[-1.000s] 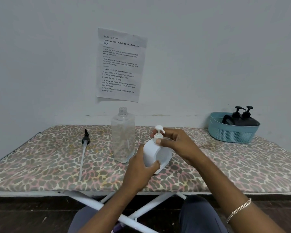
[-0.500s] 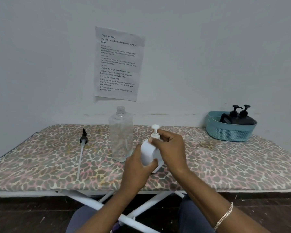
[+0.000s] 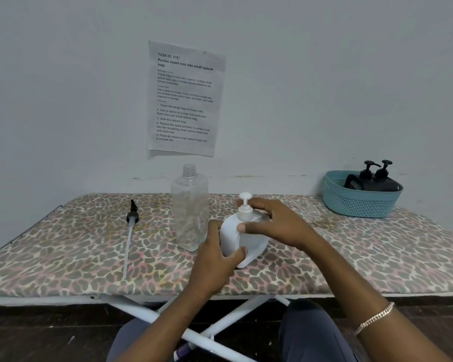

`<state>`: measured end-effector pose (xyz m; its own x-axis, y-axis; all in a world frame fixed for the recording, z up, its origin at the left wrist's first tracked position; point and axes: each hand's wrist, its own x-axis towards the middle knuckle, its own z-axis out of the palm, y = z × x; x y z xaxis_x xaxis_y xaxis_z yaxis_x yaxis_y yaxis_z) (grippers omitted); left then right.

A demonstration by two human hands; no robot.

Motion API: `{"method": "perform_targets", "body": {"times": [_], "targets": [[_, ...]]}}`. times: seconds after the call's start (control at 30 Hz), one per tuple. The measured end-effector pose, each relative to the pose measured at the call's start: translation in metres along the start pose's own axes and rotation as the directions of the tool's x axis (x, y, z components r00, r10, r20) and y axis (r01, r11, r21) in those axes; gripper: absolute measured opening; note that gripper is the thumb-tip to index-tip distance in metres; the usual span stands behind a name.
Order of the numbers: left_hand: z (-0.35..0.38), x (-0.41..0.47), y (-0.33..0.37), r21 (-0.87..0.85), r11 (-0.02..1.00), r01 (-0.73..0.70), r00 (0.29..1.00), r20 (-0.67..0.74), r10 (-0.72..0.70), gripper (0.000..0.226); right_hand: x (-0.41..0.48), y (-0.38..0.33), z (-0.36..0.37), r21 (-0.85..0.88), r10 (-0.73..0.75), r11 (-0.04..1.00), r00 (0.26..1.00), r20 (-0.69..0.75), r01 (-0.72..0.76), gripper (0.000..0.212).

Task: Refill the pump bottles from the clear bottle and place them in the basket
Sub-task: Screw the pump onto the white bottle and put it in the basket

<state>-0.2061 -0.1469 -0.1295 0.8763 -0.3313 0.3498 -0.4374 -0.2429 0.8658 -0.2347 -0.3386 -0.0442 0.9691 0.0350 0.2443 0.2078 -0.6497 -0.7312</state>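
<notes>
A white pump bottle [image 3: 242, 237] stands at the middle of the board, its white pump head fitted on top. My left hand [image 3: 216, 259] grips its lower left side. My right hand [image 3: 275, 223] wraps the upper right of the bottle, fingers around the pump collar. Just left of it stands the clear bottle [image 3: 190, 207], upright, uncapped and looking nearly empty. Two black pump bottles [image 3: 377, 181] sit in the teal basket [image 3: 356, 202] at the far right.
A black pump head with a long white tube [image 3: 130, 231] lies on the leopard-print ironing board [image 3: 63, 257] at the left. A printed sheet [image 3: 185, 97] hangs on the wall behind. My knees and the board's white legs are below the front edge.
My right hand has shifted on the pump collar and the bottle now shows more of its top. The left hand keeps its hold. The view has drifted slightly.
</notes>
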Motion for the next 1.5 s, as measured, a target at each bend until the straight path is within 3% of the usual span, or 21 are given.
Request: {"method": "perform_targets", "body": {"times": [0.1, 0.23, 0.33, 0.53, 0.7, 0.9, 1.07, 1.17, 1.5], "targets": [[-0.003, 0.003, -0.002, -0.082, 0.996, 0.021, 0.999, 0.042, -0.017, 0.048, -0.003, 0.005, -0.015, -0.098, 0.054, 0.994, 0.993, 0.102, -0.044, 0.075], [-0.008, 0.004, -0.001, -0.228, 0.973, 0.043, 0.997, 0.077, -0.026, 0.052, -0.004, 0.005, -0.027, -0.154, 0.054, 0.988, 0.990, 0.132, -0.034, 0.051], [-0.010, 0.004, 0.003, -0.272, 0.961, 0.041, 0.996, 0.092, -0.017, 0.056, -0.004, 0.004, -0.032, -0.184, 0.044, 0.983, 0.987, 0.152, -0.016, 0.050], [-0.008, 0.004, 0.004, -0.225, 0.973, 0.043, 0.998, 0.050, -0.033, 0.057, -0.007, -0.004, -0.038, -0.269, 0.059, 0.963, 0.984, 0.169, -0.011, 0.036], [0.001, 0.004, 0.002, -0.140, 0.989, 0.048, 0.992, -0.105, -0.063, 0.036, -0.006, -0.001, -0.039, -0.283, 0.040, 0.959, 0.990, 0.136, 0.000, 0.028], [0.012, 0.013, 0.008, -0.019, 0.997, 0.073, 0.959, -0.274, -0.076, 0.020, -0.005, 0.005, -0.045, -0.280, 0.062, 0.959, 0.997, 0.053, -0.044, 0.027], [0.029, 0.034, 0.032, 0.039, 0.999, 0.023, 0.962, -0.272, -0.011, 0.022, -0.010, 0.003, -0.067, -0.298, 0.075, 0.950, 0.993, -0.087, -0.098, 0.026], [0.042, 0.061, 0.049, 0.080, 0.996, -0.025, 0.959, -0.278, 0.047, 0.027, -0.012, 0.004, -0.086, -0.313, 0.053, 0.943, 0.979, -0.195, -0.113, 0.036], [0.113, 0.148, 0.120, -0.046, 0.998, -0.047, 0.998, -0.046, 0.045, 0.026, 0.009, 0.030, -0.170, -0.422, 0.005, 0.883, 0.903, -0.429, -0.205, 0.055]]}}
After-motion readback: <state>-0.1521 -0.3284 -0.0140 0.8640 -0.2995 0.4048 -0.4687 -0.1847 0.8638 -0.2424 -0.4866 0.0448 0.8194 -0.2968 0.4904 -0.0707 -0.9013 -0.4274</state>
